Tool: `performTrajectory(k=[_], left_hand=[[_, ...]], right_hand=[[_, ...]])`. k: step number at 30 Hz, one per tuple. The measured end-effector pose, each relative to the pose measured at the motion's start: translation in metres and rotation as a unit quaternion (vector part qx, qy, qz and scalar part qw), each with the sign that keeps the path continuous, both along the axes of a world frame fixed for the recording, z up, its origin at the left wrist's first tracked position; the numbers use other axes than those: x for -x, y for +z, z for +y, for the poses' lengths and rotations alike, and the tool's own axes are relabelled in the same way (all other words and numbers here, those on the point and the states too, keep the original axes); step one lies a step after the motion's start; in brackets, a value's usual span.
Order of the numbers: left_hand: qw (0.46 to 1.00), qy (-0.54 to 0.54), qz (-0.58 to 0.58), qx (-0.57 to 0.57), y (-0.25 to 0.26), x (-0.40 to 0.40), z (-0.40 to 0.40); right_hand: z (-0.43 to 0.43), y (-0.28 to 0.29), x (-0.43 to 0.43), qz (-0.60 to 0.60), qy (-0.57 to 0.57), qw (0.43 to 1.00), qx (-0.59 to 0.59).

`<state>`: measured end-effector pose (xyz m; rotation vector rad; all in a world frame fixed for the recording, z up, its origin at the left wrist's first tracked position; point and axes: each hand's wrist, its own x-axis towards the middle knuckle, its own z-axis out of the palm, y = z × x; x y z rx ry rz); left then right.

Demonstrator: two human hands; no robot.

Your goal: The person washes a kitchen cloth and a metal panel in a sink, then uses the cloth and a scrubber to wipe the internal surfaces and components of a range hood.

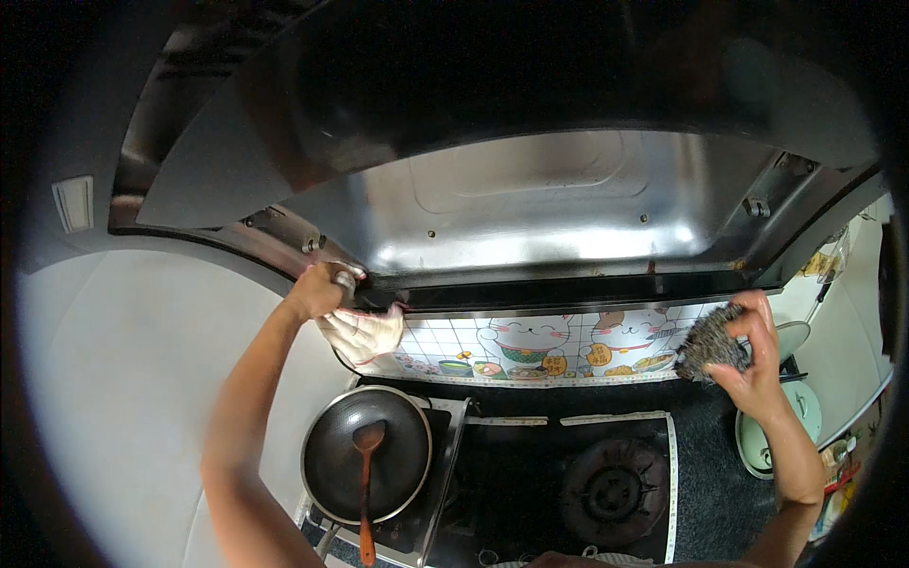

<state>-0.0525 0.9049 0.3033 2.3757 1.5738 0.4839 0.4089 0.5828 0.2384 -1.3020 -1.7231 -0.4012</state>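
My left hand [319, 291] grips a pale cloth with a reddish edge [362, 336], pressed into the lower left corner of a range hood's inside. Part of the cloth hangs below the rim. In my right hand [760, 362] is a steel wool scourer [712, 346], held just under the hood's right end, in front of the wall. Above both hands spreads the shiny metal inner panel [540, 206] of the hood. Along its bottom runs a dark trough [525, 295], and brownish spots show near the trough's right end.
Below left, a wok [334, 454] with a wooden spatula [366, 461] lying in it stands on a cooktop. A gas burner [614, 490] sits at lower right. Beside my right forearm is a light green lidded pot [801, 408]. Cat-patterned sheeting [529, 341] covers the back wall.
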Motion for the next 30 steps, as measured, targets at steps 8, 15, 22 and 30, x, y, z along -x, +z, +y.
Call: performTrajectory(k=[8,15,22,30], left_hand=[[0.962,-0.252,-0.091,0.043,-0.014,-0.153,-0.028],[0.932,-0.353,-0.072,0.044,-0.002,-0.26,-0.082],[0.984,-0.154,0.083,0.042,0.0,-0.146,-0.024],[0.784,-0.203,0.585,-0.046,0.004,-0.006,0.023]], right_hand=[[-0.018,-0.018,-0.021,0.132,0.002,0.991,-0.03],[-0.053,-0.024,-0.038,0.084,-0.037,0.994,-0.054],[-0.064,-0.037,-0.059,0.129,-0.084,0.988,0.006],[-0.035,-0.04,-0.037,0.056,-0.104,0.993,0.001]])
